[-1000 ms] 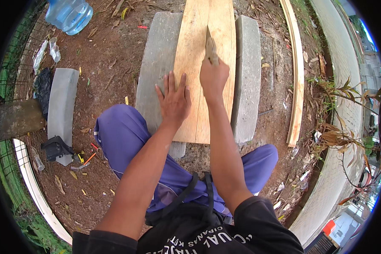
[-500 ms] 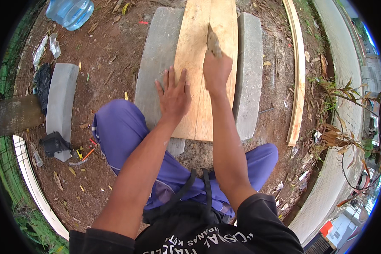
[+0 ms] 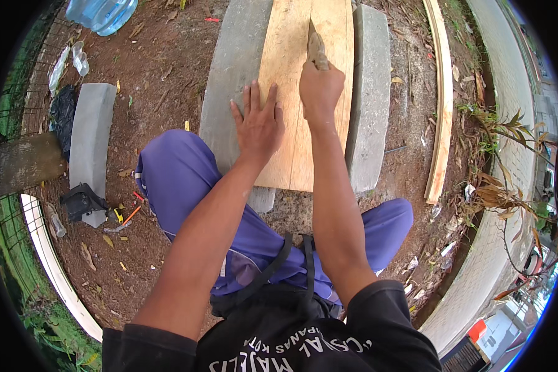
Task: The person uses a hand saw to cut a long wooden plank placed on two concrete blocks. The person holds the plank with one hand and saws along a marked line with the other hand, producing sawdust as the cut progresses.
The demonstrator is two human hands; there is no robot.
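A pale wooden board (image 3: 282,167) lies lengthwise in front of me, with a thin dark line running along it. My right hand (image 3: 322,90) is closed round the worn handle of a handsaw (image 3: 317,51); its narrow dark blade points away from me, edge-on along that line. How deep the blade sits in the wood I cannot tell. Flat on the board's left part rests my left hand (image 3: 260,127), fingers spread, thumb toward the saw and outer fingers reaching over the board's left edge.
Grey concrete blocks flank the board, one left (image 3: 232,80) and one right (image 3: 369,99). A long wood strip (image 3: 439,111) lies farther right. To the left are another grey block (image 3: 93,130), a black pouch (image 3: 82,201), an orange pencil (image 3: 131,215) and a blue water jug (image 3: 105,13).
The whole view has shifted, so board, blocks and hands sit slightly higher and to the right. Relative to the board, both hands and the saw look almost unchanged.
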